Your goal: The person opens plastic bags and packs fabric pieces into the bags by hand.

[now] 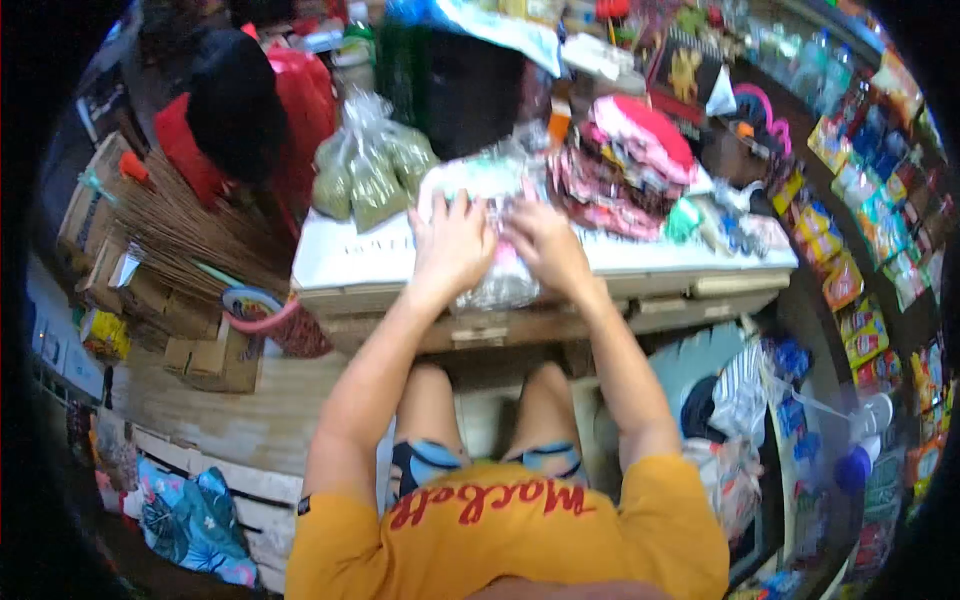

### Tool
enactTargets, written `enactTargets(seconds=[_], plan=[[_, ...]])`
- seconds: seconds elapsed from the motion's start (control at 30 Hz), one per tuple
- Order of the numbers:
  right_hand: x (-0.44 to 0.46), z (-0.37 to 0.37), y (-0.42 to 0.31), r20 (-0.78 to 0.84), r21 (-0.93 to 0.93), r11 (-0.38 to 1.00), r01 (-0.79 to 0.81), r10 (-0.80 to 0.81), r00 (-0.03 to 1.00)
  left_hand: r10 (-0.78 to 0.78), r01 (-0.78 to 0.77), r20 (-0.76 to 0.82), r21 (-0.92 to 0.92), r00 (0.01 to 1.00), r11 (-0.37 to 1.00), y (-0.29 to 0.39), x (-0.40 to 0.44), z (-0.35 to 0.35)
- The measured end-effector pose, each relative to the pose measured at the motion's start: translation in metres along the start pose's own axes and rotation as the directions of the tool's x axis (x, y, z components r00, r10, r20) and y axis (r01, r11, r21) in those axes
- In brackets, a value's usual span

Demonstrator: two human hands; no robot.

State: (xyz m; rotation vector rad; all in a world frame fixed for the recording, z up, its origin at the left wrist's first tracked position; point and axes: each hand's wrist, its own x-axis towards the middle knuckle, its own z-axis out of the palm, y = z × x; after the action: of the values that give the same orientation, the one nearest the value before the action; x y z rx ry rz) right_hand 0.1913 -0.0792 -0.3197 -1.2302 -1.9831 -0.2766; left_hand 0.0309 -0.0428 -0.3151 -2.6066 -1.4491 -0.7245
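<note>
My left hand [455, 243] lies palm down with its fingers spread over a clear plastic packet [500, 290] at the table's front. Beside it, my right hand [545, 243] rests on the same plastic, fingers stretched forward and slightly bent. Pale and pink contents show through the packet, but I cannot make out what they are. Left of my hands stand knotted clear bags [375, 170] filled with something green. To the right sits a heap of pink and dark red packets [625, 175].
The table [350, 265] has a white printed cover and drawers below. A person in red [245, 120] is at the left, near stick brooms [175, 215] and a pink basket [290, 328]. Shelves of packaged goods [815, 235] curve along the right. Cardboard boxes [215, 355] stand on the floor.
</note>
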Motion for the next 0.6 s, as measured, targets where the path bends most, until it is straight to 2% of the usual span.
enactTargets(seconds=[0.1,0.2,0.23,0.33,0.37,0.4,0.47,0.53,0.6], plan=[[0.002,-0.003,-0.001,0.005,0.131,0.99,-0.051,0.051,0.999,0.031,-0.032,-0.095,-0.001,0.995,0.999,-0.003,-0.004,0.005],[0.007,-0.006,-0.009,-0.212,0.021,0.999,-0.029,0.032,0.977,0.03,-0.034,-0.101,-0.032,0.994,0.999,-0.002,-0.004,0.004],[0.006,-0.003,-0.006,-0.225,-0.006,1.0,-0.004,0.003,0.974,0.036,-0.038,-0.099,-0.026,0.994,0.999,-0.002,-0.004,0.003],[0.006,-0.002,0.0,0.036,0.053,0.997,-0.054,0.053,0.998,0.036,-0.04,-0.116,-0.035,0.993,0.999,-0.002,-0.003,0.005],[0.012,-0.007,0.004,0.082,0.171,0.978,-0.115,0.102,0.991,0.042,-0.047,-0.107,-0.04,0.993,0.998,-0.002,-0.003,0.005],[0.02,-0.008,0.003,0.079,0.278,0.924,-0.263,0.25,0.965,0.049,-0.05,-0.079,-0.011,0.996,0.999,-0.003,-0.001,0.005],[0.055,-0.022,0.007,-0.193,0.084,0.996,-0.023,0.039,0.98,0.059,-0.058,-0.021,0.044,0.998,0.997,-0.004,0.001,0.002],[0.102,-0.042,0.002,-0.363,-0.113,0.984,0.134,-0.167,0.917,0.065,-0.069,0.052,0.064,0.996,0.996,-0.007,0.004,-0.005],[0.149,-0.046,0.004,-0.413,-0.247,0.956,0.157,-0.251,0.875,0.105,-0.113,0.116,0.064,0.988,0.992,-0.009,0.005,-0.004]])
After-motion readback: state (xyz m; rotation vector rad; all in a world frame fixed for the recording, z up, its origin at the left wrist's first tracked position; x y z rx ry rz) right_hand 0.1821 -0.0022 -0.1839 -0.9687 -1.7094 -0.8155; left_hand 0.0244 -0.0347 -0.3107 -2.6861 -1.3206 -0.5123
